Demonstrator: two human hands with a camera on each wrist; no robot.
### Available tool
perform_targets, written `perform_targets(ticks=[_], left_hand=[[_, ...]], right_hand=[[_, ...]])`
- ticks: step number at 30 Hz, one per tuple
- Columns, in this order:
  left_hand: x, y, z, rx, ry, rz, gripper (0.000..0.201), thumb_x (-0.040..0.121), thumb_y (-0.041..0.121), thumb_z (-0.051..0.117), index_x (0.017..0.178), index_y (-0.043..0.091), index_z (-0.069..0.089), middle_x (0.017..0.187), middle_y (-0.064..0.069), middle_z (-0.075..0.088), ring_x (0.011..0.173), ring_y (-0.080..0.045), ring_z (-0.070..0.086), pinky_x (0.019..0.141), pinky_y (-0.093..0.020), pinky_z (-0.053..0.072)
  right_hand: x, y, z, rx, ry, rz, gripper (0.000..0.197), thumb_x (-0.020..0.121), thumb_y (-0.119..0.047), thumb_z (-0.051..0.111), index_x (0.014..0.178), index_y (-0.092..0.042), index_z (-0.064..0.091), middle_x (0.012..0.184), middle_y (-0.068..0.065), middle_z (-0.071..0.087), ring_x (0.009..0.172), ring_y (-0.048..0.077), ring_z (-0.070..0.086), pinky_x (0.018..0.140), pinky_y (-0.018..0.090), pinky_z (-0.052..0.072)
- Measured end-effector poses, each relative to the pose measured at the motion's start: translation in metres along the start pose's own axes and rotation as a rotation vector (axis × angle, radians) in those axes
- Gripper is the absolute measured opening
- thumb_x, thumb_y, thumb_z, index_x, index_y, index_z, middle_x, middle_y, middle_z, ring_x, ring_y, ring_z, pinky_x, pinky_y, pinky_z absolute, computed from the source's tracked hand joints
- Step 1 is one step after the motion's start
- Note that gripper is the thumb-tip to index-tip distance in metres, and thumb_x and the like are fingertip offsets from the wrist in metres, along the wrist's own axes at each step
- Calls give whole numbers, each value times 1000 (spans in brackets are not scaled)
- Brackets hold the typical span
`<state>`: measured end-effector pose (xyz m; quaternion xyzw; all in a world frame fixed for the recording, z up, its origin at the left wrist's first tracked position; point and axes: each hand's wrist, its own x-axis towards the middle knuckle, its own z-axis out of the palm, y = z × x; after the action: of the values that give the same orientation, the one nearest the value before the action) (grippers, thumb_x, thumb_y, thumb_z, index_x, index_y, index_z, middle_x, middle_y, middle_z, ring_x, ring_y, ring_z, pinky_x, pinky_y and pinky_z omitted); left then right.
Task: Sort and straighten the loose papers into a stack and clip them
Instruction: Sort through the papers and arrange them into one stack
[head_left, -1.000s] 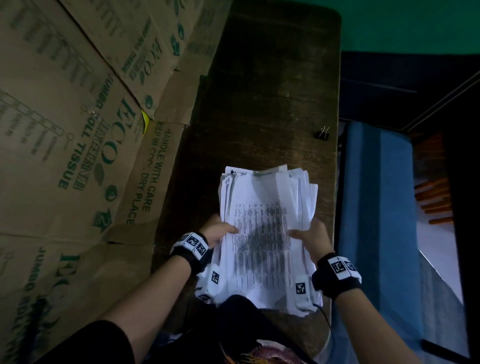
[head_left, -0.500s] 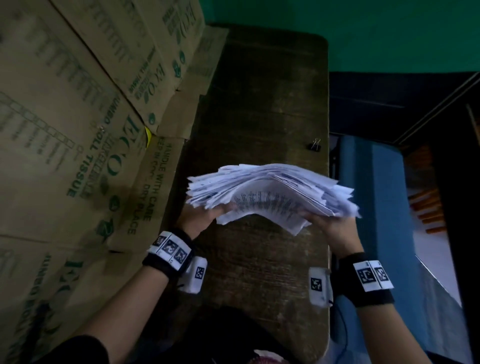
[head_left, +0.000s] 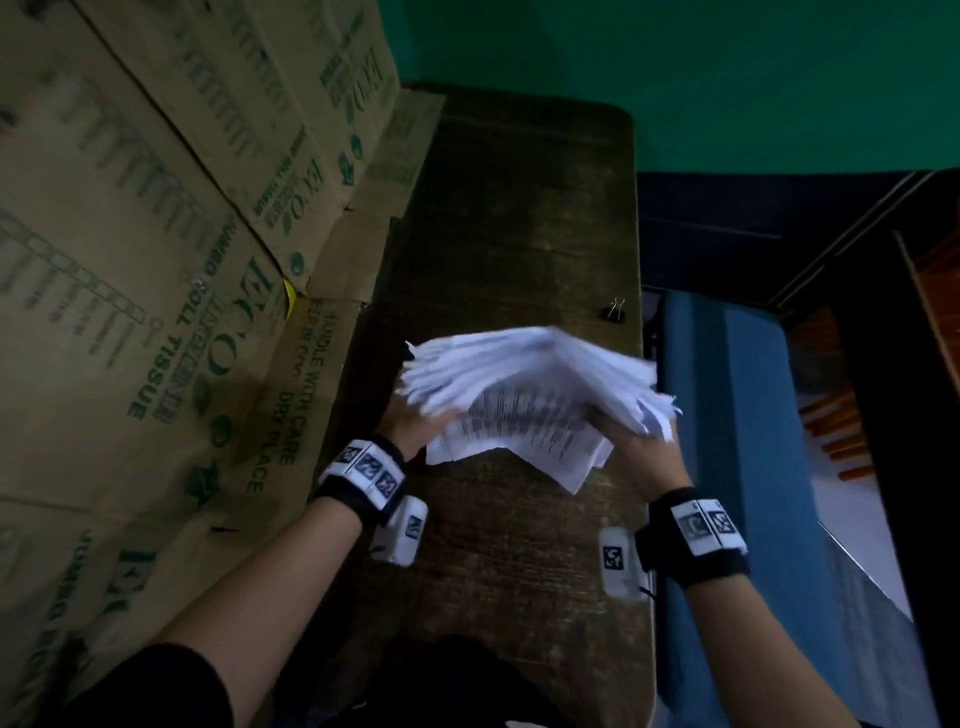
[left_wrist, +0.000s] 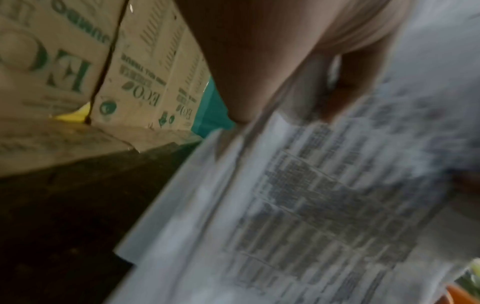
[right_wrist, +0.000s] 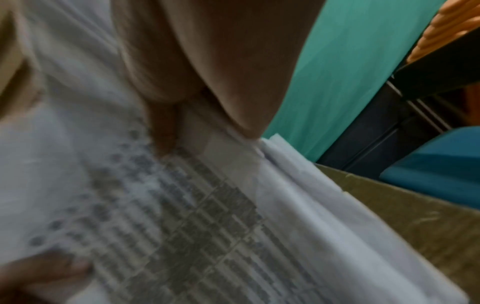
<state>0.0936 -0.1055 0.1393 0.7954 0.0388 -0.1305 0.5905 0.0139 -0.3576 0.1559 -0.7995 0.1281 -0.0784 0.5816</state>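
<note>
Holding a loose, fanned stack of printed sheets (head_left: 530, 379) up off the counter (head_left: 519, 234), gripped at one end by the left hand (head_left: 410, 426), at the other by the right hand (head_left: 636, 441). Liable to slip and scatter, with edges uneven and the bottom sheet sagging; could spill past the right hand over the counter's edge. Beyond the right hand, a black binder clip (head_left: 615, 312), well apart from the paper. Close beside the left hand, cardboard boxes (head_left: 156, 270) crowding that side.

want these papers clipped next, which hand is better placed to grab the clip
Probably right: the clip lies on the table ahead of the right hand; the left hand grips the papers farther from it.
</note>
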Motion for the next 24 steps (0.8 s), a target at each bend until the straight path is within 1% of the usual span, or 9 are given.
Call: perform_targets(ticks=[3, 7, 12, 14, 16, 17, 18, 19, 24], left_hand=[[3, 25, 6, -98, 166, 243, 28, 75, -20, 58, 99, -6, 61, 89, 0, 66, 78, 11, 63, 68, -5, 46], [4, 28, -3, -114, 167, 448, 46, 67, 2, 62, 108, -18, 51, 102, -6, 66, 98, -6, 64, 82, -20, 51], [-2, 13, -13, -90, -41, 433, 62, 79, 31, 71, 105, -23, 55, 104, -8, 64, 105, 12, 57, 91, -8, 44], [-4, 14, -14, -188, -75, 220, 71, 80, 61, 61, 116, -1, 65, 90, 17, 68, 97, 26, 52, 85, 2, 39], [7, 2, -6, -116, -17, 119, 48, 68, 53, 73, 58, 85, 38, 61, 52, 51, 70, 37, 45, 67, 8, 37], [9, 7, 5, 16, 27, 123, 107, 77, 27, 76, 22, 70, -4, 56, 57, 42, 65, 37, 44, 64, 6, 38], [15, 2, 8, -25, 103, 81, 62, 84, 3, 69, 71, 63, 63, 62, 51, 52, 67, 32, 50, 65, 2, 41], [17, 4, 9, -64, 77, 149, 38, 83, -9, 61, 119, -1, 55, 75, 36, 64, 74, 24, 57, 68, -2, 43], [3, 29, 6, -154, 192, 363, 42, 79, 1, 57, 119, -6, 48, 110, -12, 62, 102, -8, 62, 86, -22, 49]], right_hand=[[1, -25, 8, 289, 67, 4, 32, 80, 11, 69, 93, -19, 67, 86, -11, 75, 84, 3, 69, 72, 23, 56], [-5, -36, -4, 382, 22, -81, 48, 75, 12, 72, 120, -3, 59, 112, 4, 70, 103, 16, 67, 80, 25, 56], [0, -14, -25, 214, -36, -119, 75, 65, -3, 83, 130, -18, 48, 114, 2, 64, 105, 17, 62, 89, 28, 52], [0, -18, -10, 169, -103, 1, 71, 70, 6, 77, 132, -8, 47, 116, 9, 63, 97, 3, 65, 82, 17, 52], [1, 2, -12, -27, 112, 196, 28, 91, 14, 53, 115, 2, 61, 102, 15, 71, 73, -8, 66, 67, 12, 51], [7, 3, -10, -224, 295, 246, 32, 97, 14, 39, 99, -1, 67, 86, 13, 75, 63, -4, 67, 65, 17, 52], [11, 6, 4, -188, 489, 413, 35, 98, 12, 39, 88, -7, 66, 75, 8, 75, 61, 3, 68, 66, 22, 53], [-5, -3, 4, 16, 124, 188, 31, 94, 10, 50, 81, -14, 65, 75, 3, 74, 64, 8, 68, 71, 30, 55], [6, -34, 16, 366, 141, -64, 31, 78, 6, 74, 102, -13, 70, 98, 2, 74, 92, 18, 69, 81, 38, 57]])
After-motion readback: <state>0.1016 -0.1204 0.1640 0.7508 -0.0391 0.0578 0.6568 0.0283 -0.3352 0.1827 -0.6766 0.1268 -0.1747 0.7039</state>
